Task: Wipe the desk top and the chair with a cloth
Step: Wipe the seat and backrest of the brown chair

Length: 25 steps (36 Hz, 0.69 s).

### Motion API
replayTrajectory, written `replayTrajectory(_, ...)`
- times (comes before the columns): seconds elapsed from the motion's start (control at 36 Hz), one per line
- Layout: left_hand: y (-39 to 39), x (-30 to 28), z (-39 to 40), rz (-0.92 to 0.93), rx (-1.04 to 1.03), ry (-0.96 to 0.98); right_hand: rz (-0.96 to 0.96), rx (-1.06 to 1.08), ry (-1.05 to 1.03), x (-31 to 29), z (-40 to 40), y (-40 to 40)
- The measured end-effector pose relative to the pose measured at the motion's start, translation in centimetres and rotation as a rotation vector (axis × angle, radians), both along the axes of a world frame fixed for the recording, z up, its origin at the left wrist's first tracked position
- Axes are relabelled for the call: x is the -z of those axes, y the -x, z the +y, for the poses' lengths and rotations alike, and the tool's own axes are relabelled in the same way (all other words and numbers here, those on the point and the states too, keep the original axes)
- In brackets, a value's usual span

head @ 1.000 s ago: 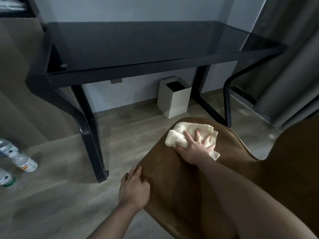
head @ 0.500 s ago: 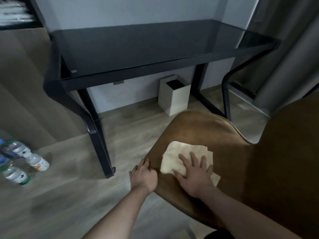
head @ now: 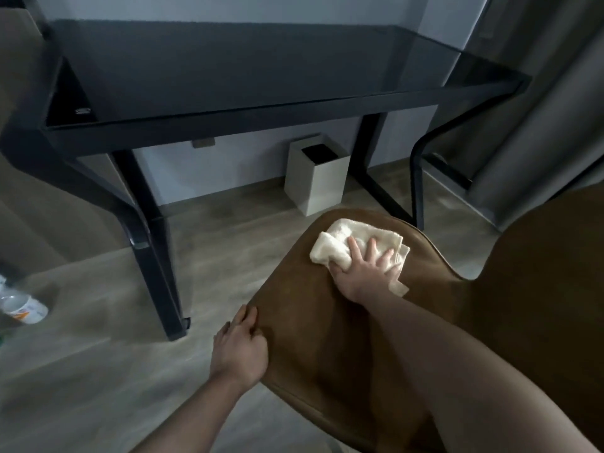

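Note:
A brown leather chair (head: 327,328) fills the lower right, its seat turned toward me and its backrest rising at the far right. A crumpled white cloth (head: 340,238) lies near the seat's far edge. My right hand (head: 366,273) presses flat on the cloth with fingers spread. My left hand (head: 238,348) grips the seat's left edge, thumb on top. Beyond the chair stands the black glass-topped desk (head: 248,70), its top bare.
A white square waste bin (head: 315,178) stands on the wood floor under the desk. The desk's black legs (head: 160,276) rise left of the chair. Plastic bottles (head: 24,308) lie on the floor at far left. Grey curtains (head: 539,109) hang at the right.
My right hand has pushed the cloth from the seat's near left part back out to its far edge. My left hand stays on the seat's left edge.

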<state>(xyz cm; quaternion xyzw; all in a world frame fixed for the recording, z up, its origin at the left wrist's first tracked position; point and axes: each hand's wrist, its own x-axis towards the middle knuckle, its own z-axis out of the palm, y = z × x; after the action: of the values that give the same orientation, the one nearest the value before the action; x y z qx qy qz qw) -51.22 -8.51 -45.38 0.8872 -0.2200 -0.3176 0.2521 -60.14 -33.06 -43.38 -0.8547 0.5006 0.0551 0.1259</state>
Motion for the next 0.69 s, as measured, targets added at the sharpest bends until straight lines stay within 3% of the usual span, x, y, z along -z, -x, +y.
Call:
replayTrajectory(0.25,0.5,-1.8,0.4,-0.023,0.052,-0.064,0.068,-0.005,0.014,-1.9,0.5,2.1)
replayTrajectory(0.39,0.8,-2.5,0.3,-0.032,0.107,-0.13,0.045,0.228,-0.115,-2.7,1.9,8.0)
replayTrajectory(0.47,0.9,-3.0,0.3,-0.036,0.127,-0.154,0.105,0.327,-0.18,-3.1,4.7,10.0)
replayTrajectory(0.69,0.8,-4.3,0.7,0.005,0.124,-0.163,0.105,0.272,-0.265,-2.0,13.1,10.5)
